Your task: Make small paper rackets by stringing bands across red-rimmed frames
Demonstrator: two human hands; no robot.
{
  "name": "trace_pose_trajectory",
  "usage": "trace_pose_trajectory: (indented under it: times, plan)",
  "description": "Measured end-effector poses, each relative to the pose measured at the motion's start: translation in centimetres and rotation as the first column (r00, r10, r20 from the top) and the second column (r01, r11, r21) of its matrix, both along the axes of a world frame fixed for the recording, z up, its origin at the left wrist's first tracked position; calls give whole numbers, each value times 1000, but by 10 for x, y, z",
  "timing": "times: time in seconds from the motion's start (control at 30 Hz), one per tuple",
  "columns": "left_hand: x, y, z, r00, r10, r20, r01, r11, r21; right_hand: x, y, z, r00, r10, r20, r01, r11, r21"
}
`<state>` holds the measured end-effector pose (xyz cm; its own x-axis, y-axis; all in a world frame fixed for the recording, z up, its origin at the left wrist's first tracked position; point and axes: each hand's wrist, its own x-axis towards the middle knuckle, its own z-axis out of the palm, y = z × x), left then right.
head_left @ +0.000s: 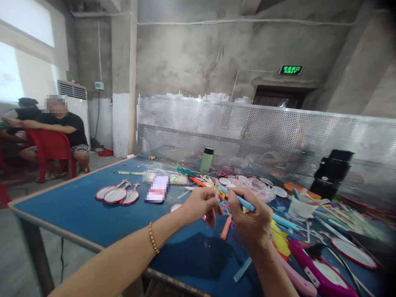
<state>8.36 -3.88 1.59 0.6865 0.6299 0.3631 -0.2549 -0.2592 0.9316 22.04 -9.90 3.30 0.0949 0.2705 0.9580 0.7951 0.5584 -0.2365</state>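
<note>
My left hand (206,204), with a beaded bracelet on the wrist, is closed in a pinch on a small pale stick (217,192) held upright above the table. Close beside it, my right hand (252,216) grips a light blue pen-like tool (246,202), its far end pointing at the stick. Whether the tool touches the stick I cannot tell. Below the hands lies an orange stick-shaped piece (226,228). A translucent bluish stick (243,269) rests near the table's front edge. Several small round red-rimmed pieces (115,195) with handles lie to the left.
On the blue table (77,210) lie a phone (157,187), a green cup (206,160), a white tub (301,209) and a purple device (321,268). Sticks and round pieces clutter the right. A perforated metal screen (185,123) stands behind. A person (68,128) sits far left.
</note>
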Motion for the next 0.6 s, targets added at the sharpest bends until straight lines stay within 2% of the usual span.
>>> trace_pose_trajectory:
  times: [0.6]
  plan:
    - [0,-1,0,1000,-8,4,8,1000,-1,-1,-2,1,1000,-3,7,3,1000,-5]
